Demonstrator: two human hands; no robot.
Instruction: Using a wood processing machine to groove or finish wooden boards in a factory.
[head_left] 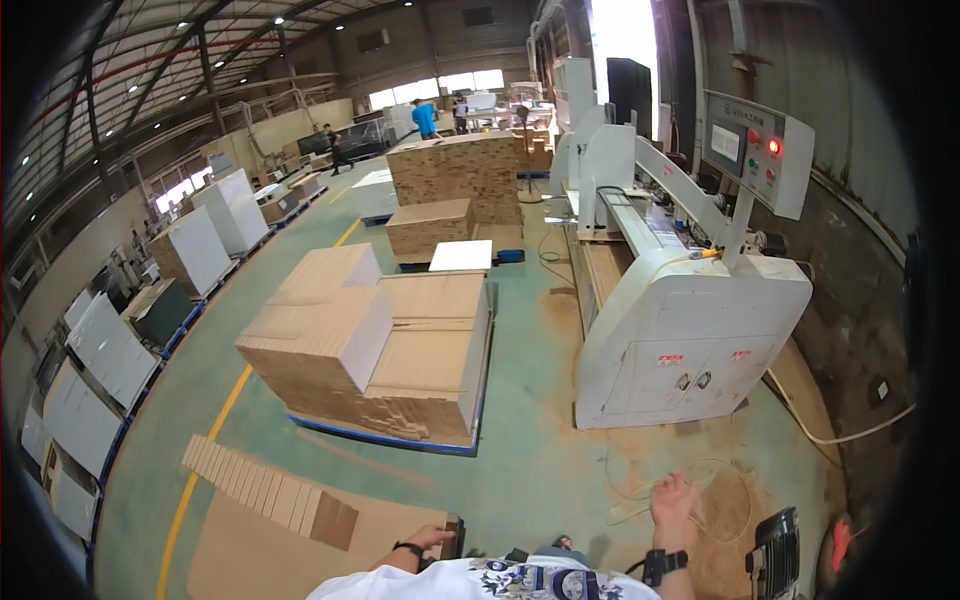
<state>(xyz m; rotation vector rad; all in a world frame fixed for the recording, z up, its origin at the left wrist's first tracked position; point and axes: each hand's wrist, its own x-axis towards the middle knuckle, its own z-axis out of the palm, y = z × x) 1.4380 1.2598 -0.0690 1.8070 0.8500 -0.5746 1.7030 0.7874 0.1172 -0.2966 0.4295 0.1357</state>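
Observation:
My left hand [432, 537], with a black band at its wrist, is low in the view. Its fingers are curled at the edge of a dark upright object [455, 538] whose kind I cannot make out. To the left of that hand, a row of narrow tan board pieces [262, 486] lies on a large brown sheet [235, 545]. My right hand [674, 497] is raised over the floor with loosely bent fingers and nothing visible in it. A black device [664, 566] is strapped to the right wrist.
Ahead stands a blue pallet [390, 443] stacked with brown boards [425, 340]. At right is a white machine [690, 340] with a control panel [750, 155]. A cable [640, 515] and sawdust [728, 505] lie on the floor. A person in blue [424, 120] is far off.

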